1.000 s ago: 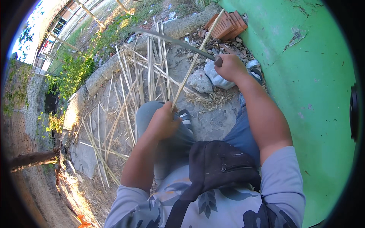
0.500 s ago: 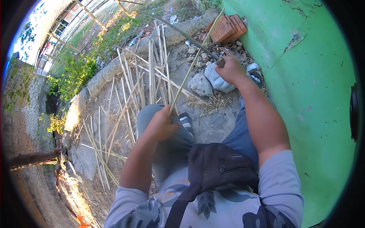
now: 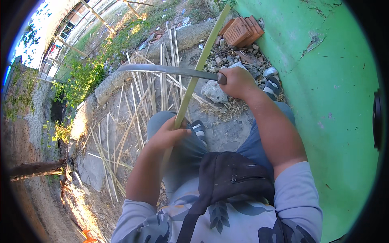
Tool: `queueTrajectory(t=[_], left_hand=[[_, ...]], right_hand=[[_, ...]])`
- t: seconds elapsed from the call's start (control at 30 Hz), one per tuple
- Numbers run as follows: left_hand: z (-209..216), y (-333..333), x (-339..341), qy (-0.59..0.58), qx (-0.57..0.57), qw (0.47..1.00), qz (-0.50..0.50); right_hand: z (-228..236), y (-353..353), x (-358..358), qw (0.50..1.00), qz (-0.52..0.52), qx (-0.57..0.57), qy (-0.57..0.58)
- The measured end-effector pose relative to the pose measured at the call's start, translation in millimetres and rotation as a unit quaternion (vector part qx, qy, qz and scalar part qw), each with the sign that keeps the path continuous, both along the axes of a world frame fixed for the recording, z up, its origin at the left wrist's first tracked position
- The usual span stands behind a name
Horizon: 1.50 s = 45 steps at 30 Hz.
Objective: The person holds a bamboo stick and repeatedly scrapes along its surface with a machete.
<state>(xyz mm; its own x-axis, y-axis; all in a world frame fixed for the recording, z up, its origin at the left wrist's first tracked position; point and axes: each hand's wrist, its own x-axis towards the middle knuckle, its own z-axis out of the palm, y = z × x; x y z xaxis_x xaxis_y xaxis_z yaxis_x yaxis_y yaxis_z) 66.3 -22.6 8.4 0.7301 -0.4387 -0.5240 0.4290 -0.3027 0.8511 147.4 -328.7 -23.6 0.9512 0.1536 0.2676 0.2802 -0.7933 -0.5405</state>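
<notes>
My left hand is closed around the lower part of a long pale-green bamboo strip, above my left knee. The strip slants up and away to the right, its broad face showing. In my right hand is the dark handle of a machete. Its long, slightly curved blade points left and crosses the bamboo strip a little below the strip's middle. Whether the edge touches the strip, I cannot tell.
Several split bamboo strips lie scattered on the ground ahead and left. Stones, rubble and stacked roof tiles sit by the green wall on my right. A low concrete edge borders the ground at left.
The machete has swung from pointing up and away to lying nearly level leftward across the strip. The bamboo strip has turned from its narrow edge to its broad face.
</notes>
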Motion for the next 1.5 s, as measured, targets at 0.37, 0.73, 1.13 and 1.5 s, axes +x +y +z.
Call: queueTrajectory(t=[0.37, 0.73, 1.13, 1.5], left_hand=[[-22, -13, 0, -0.158, 0.089, 0.982, -0.055], [-17, -11, 4, -0.147, 0.116, 0.979, -0.081], [-14, -10, 9, -0.102, 0.040, 0.993, -0.052], [-17, -7, 7, -0.080, 0.029, 0.996, -0.025]], right_hand=[[2, -2, -5, 0.996, -0.002, -0.059, 0.061], [0, 19, -8, 0.993, 0.048, -0.054, 0.088], [0, 23, -6, 0.993, 0.051, -0.092, 0.047], [9, 30, -12, 0.990, 0.089, -0.107, 0.032]])
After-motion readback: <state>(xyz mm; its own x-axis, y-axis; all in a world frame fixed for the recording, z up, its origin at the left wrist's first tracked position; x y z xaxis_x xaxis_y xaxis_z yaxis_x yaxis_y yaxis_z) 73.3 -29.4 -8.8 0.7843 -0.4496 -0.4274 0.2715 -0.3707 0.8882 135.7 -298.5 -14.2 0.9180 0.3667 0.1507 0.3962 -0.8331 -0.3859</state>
